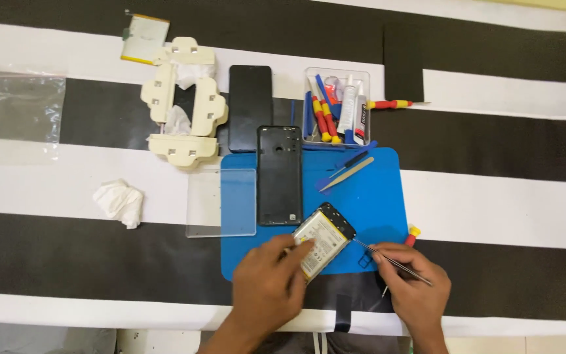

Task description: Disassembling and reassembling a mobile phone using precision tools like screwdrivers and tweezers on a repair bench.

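Note:
An opened phone body [323, 240] with a pale battery showing lies tilted on the blue mat [375, 203]. My left hand [271, 283] grips its lower left side, thumb on the battery. My right hand [413, 283] holds thin metal tweezers [388, 258] whose tip points toward the phone's right edge. A black back cover [279, 176] lies upright on the mat just above the phone.
A clear tray of screwdrivers and glue tubes [335, 108], a black phone screen [250, 107], a cream clamp frame [185, 101], a spare battery [143, 38], a clear plate [221, 202], a crumpled tissue [120, 202], a plastic bag [23, 115], a spudger [347, 174].

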